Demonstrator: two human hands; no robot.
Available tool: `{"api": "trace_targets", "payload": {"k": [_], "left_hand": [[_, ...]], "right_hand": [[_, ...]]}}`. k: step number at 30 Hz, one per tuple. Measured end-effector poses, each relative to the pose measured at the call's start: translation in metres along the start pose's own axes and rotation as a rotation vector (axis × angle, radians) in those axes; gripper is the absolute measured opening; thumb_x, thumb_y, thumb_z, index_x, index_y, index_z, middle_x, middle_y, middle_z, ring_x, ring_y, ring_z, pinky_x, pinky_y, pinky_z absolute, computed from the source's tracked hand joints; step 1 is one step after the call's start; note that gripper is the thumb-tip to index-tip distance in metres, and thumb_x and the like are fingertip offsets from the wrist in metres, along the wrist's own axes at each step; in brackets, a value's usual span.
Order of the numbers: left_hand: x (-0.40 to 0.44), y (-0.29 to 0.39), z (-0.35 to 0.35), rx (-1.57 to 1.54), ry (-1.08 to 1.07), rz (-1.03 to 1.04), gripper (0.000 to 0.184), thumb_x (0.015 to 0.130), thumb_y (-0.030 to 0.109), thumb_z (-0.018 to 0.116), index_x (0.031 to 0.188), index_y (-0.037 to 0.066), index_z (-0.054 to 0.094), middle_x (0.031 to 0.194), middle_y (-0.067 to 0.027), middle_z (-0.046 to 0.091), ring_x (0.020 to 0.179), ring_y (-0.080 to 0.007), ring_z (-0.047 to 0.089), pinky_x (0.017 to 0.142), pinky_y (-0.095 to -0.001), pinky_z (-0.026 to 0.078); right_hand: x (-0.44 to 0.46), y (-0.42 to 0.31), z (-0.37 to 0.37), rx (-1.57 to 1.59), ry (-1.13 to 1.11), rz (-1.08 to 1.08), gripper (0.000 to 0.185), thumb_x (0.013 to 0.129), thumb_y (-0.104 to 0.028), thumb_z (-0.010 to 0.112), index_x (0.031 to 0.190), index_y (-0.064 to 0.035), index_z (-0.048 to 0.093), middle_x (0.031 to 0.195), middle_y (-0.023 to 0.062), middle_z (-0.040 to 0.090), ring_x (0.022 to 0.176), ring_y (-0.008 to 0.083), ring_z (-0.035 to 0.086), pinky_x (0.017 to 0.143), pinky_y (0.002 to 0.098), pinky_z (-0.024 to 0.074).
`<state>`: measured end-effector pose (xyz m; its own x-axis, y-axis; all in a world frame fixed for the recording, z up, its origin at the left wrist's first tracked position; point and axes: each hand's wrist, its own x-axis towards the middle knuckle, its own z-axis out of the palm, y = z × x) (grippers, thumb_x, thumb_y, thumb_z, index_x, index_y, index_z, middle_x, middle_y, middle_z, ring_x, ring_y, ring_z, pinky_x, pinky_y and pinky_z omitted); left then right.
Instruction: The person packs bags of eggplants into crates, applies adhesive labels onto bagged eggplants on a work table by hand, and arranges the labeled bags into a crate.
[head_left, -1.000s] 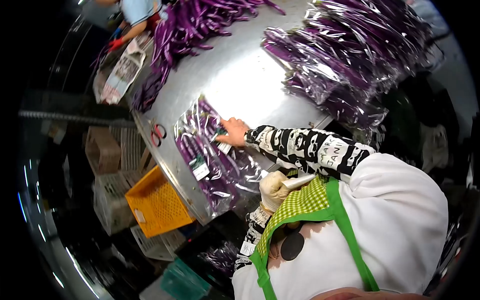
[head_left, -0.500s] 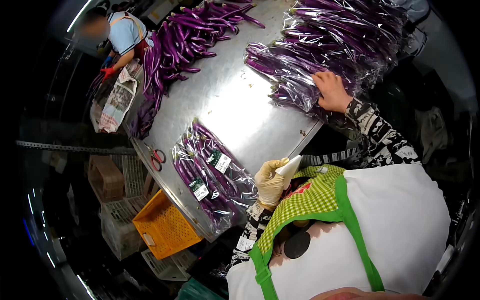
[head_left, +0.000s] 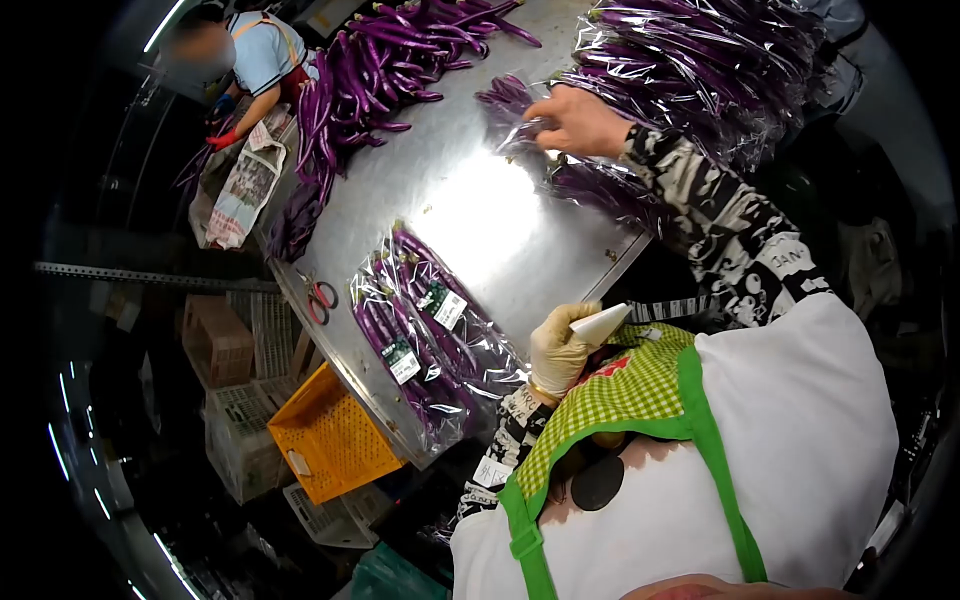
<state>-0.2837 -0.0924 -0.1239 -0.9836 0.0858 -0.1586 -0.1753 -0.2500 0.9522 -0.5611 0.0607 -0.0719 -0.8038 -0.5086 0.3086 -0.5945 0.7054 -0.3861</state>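
Note:
My right hand [head_left: 582, 122], bare, pinches the plastic of a bag of eggplants [head_left: 508, 98] at the near edge of a large bagged pile [head_left: 700, 70]. Low by the apron, my left hand [head_left: 560, 348] wears a cream glove and is closed on a white label roll [head_left: 602, 322]. Two clear bags of long purple eggplants lie side by side at the table's near left edge; the left bag has a label [head_left: 402, 362], and so does the right one [head_left: 447, 306]. Another bag of eggplants [head_left: 605, 192] lies under my right forearm.
Loose eggplants [head_left: 365, 80] are heaped on the metal table [head_left: 400, 190]. Red-handled scissors [head_left: 321, 302] lie at its left edge. A yellow crate [head_left: 335, 435] stands below that edge, near other crates [head_left: 240, 430]. A co-worker [head_left: 265, 60] with red and blue gloves is at upper left.
My right hand has gone from the near bags to the bagged pile and now pulls one bag's end leftward. My left hand stays low with the white roll.

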Motion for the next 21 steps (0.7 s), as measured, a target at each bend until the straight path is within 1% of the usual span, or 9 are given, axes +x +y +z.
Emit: {"api": "trace_targets", "payload": {"k": [4, 6, 8, 10, 11, 13, 16, 18, 21], "left_hand": [[0.001, -0.039, -0.006, 0.03, -0.023, 0.342, 0.027, 0.089, 0.001, 0.066, 0.116, 0.003, 0.064, 0.1, -0.0107, 0.07, 0.078, -0.0124, 0.067, 0.067, -0.0238, 0.056], [-0.008, -0.024, -0.016, -0.033, -0.102, 0.169, 0.022, 0.089, 0.004, 0.067, 0.111, 0.0, 0.065, 0.098, -0.0119, 0.07, 0.081, -0.0155, 0.067, 0.069, -0.0275, 0.057], [-0.016, -0.009, -0.024, -0.111, -0.194, -0.017, 0.023, 0.09, 0.007, 0.067, 0.109, -0.005, 0.063, 0.097, -0.0151, 0.069, 0.086, -0.022, 0.068, 0.075, -0.0341, 0.06], [-0.008, -0.027, -0.035, 0.295, -0.091, 0.344, 0.018, 0.094, 0.013, 0.064, 0.1, -0.004, 0.067, 0.094, -0.0114, 0.071, 0.08, -0.0155, 0.068, 0.067, -0.0278, 0.057], [-0.01, -0.026, -0.037, 0.273, -0.03, 0.252, 0.02, 0.095, 0.016, 0.064, 0.098, -0.003, 0.068, 0.093, -0.01, 0.071, 0.08, -0.0139, 0.068, 0.067, -0.0269, 0.056], [-0.003, -0.012, -0.039, 0.274, 0.075, 0.307, 0.023, 0.096, 0.022, 0.063, 0.095, 0.0, 0.069, 0.088, -0.0066, 0.072, 0.079, -0.0105, 0.066, 0.066, -0.0253, 0.055], [0.014, -0.021, -0.05, 0.225, 0.293, 0.283, 0.027, 0.097, 0.025, 0.061, 0.089, 0.001, 0.067, 0.079, -0.0059, 0.07, 0.073, -0.0119, 0.065, 0.063, -0.0255, 0.054], [0.02, -0.015, -0.051, 0.117, 0.333, 0.272, 0.024, 0.096, 0.022, 0.063, 0.085, 0.001, 0.065, 0.076, -0.0021, 0.067, 0.072, -0.0081, 0.061, 0.061, -0.023, 0.05], [0.027, -0.022, -0.055, 0.108, 0.345, 0.242, 0.023, 0.095, 0.019, 0.065, 0.08, 0.003, 0.06, 0.072, 0.0046, 0.059, 0.066, -0.0026, 0.05, 0.056, -0.0197, 0.041]], "right_hand": [[-0.046, -0.068, 0.054, 0.094, 0.058, -0.099, 0.023, 0.078, -0.024, 0.069, 0.099, -0.014, 0.071, 0.081, 0.0103, 0.056, 0.076, 0.0254, 0.056, 0.063, 0.0386, 0.0467], [-0.109, -0.092, 0.096, 0.126, -0.008, -0.141, 0.026, 0.078, -0.025, 0.07, 0.103, -0.0164, 0.07, 0.094, 0.0163, 0.051, 0.083, 0.0331, 0.058, 0.065, 0.0416, 0.0508], [-0.166, -0.097, 0.124, 0.238, -0.497, -0.049, 0.033, 0.08, -0.026, 0.069, 0.112, -0.0159, 0.068, 0.1, 0.0167, 0.051, 0.094, 0.0355, 0.059, 0.078, 0.0431, 0.0521], [-0.189, -0.097, 0.132, 0.551, -0.663, 0.181, 0.041, 0.084, -0.027, 0.067, 0.123, -0.0153, 0.061, 0.111, 0.0146, 0.051, 0.102, 0.0334, 0.058, 0.089, 0.0389, 0.0487], [-0.188, -0.099, 0.125, 0.732, -0.734, 0.344, 0.043, 0.086, -0.027, 0.064, 0.127, -0.0144, 0.059, 0.115, 0.0126, 0.051, 0.104, 0.0303, 0.057, 0.093, 0.0366, 0.0472], [-0.191, -0.091, 0.096, 0.828, -0.457, -0.01, 0.043, 0.085, -0.017, 0.066, 0.127, -0.0096, 0.059, 0.115, 0.0107, 0.053, 0.108, 0.0234, 0.056, 0.094, 0.0336, 0.0453], [-0.161, -0.084, 0.074, 1.011, -0.522, 0.676, 0.031, 0.1, -0.025, 0.053, 0.122, -0.0062, 0.063, 0.092, 0.003, 0.062, 0.088, 0.0132, 0.061, 0.081, 0.0246, 0.0497], [-0.158, -0.073, 0.07, 1.536, -0.423, 0.63, 0.035, 0.103, -0.027, 0.048, 0.125, -0.0018, 0.06, 0.103, 0.0048, 0.066, 0.094, 0.01, 0.062, 0.082, 0.0233, 0.0503], [-0.15, -0.105, 0.035, 1.212, -0.349, 0.397, 0.03, 0.097, -0.019, 0.06, 0.12, 0.0002, 0.061, 0.098, 0.0008, 0.064, 0.088, 0.0066, 0.058, 0.078, 0.0226, 0.0498]]}}
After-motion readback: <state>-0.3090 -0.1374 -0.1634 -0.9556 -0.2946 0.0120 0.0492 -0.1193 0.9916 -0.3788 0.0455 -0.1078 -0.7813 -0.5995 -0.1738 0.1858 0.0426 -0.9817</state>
